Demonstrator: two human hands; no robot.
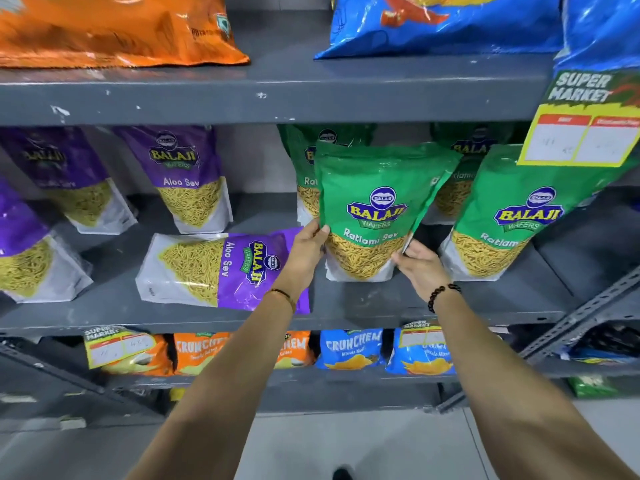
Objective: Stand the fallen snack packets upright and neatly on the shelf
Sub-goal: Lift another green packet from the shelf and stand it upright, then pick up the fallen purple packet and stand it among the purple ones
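A green Ratlami Sev packet (374,202) stands upright on the grey middle shelf (346,306). My left hand (306,249) grips its lower left edge and my right hand (420,266) grips its lower right edge. Left of it a purple Aloo Sev packet (214,268) lies flat on its side on the same shelf, partly under my left wrist. Another green packet (502,216) stands upright to the right, and two more green ones (306,181) stand behind.
Purple Aloo Sev packets (190,178) stand at the left of the shelf. An orange bag (114,29) and a blue bag (443,22) lie on the shelf above. A yellow price tag (581,133) hangs at right. Crunchem packets (349,348) fill the shelf below.
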